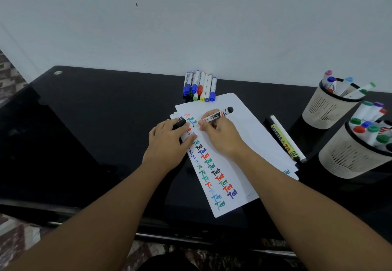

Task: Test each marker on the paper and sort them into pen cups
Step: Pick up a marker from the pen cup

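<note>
White paper (pixel 244 134) lies on the black desk (pixel 95 122), covered with two columns of coloured "Test" marks. My right hand (pixel 220 137) grips a black-ended marker (pixel 220 114), its tip down on the paper near the top of the columns. My left hand (pixel 167 141) rests on the paper's left edge and holds a black cap (pixel 180 123) in its fingers. A row of several capped markers (pixel 199 86) lies at the back by the wall. Two beige pen cups (pixel 326 109) (pixel 352 156) stand at the right, both holding markers.
Two markers, one yellow-labelled (pixel 283 141) and one white (pixel 288 138), lie side by side on the desk right of the paper. The wall rises directly behind the desk. The desk's front edge runs below my forearms.
</note>
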A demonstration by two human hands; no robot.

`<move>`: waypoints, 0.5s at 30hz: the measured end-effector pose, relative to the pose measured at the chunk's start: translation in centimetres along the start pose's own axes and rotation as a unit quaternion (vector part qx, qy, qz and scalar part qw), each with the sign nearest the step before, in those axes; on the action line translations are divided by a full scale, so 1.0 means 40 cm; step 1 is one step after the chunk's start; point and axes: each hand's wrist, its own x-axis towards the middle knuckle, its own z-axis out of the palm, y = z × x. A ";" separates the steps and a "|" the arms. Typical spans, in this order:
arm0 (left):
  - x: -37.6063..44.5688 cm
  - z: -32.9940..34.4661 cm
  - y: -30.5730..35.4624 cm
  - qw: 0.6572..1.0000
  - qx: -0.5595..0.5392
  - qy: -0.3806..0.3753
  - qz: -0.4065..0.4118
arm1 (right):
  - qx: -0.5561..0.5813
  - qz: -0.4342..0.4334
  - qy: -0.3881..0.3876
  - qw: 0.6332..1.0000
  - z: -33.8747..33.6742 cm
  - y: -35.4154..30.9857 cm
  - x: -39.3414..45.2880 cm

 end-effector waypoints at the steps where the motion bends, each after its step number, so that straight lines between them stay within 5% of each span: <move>1: 0.000 0.000 0.000 1.000 0.001 -0.003 -0.001 | -0.004 0.003 0.007 1.000 0.002 0.003 0.001; 15: 0.005 0.001 0.003 1.000 0.007 -0.005 -0.002 | 0.029 0.023 0.016 0.999 -0.004 0.007 -0.002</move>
